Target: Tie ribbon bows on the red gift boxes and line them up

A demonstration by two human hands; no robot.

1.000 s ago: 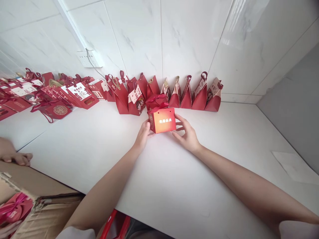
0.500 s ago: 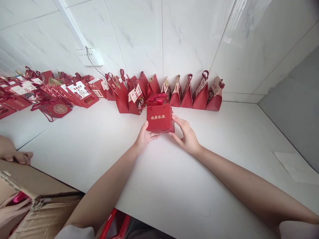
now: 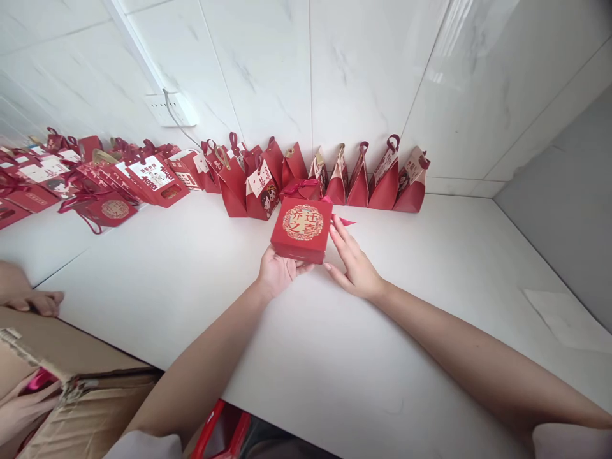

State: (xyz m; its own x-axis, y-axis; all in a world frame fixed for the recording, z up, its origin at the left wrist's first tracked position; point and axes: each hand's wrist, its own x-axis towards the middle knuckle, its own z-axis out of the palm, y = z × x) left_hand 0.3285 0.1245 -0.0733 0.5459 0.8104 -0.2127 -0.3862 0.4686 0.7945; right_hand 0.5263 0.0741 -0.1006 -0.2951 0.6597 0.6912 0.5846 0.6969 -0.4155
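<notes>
A square red box [image 3: 302, 230] with a round gold pattern and red characters faces up, tilted toward me. My left hand [image 3: 278, 271] supports it from below, its fingers under the near edge. Beside the box's right side is my right hand [image 3: 352, 260], fingers stretched out and apart, the fingertips close to the side. A pink-red ribbon [image 3: 345, 222] sticks out at the box's right. Just behind stands another red box with a ribbon bow [image 3: 301, 187], partly hidden by the held one.
Red gift bags [image 3: 409, 182] line the white table [image 3: 430, 268] along the tiled wall. More red boxes and bags [image 3: 155, 178] crowd the left. Another person's hand [image 3: 36, 303] rests by a cardboard box [image 3: 100, 414], front left.
The box has turned in my hands, so its patterned face shows instead of the side with gold writing. My left palm has moved further under it, and my right fingers have straightened.
</notes>
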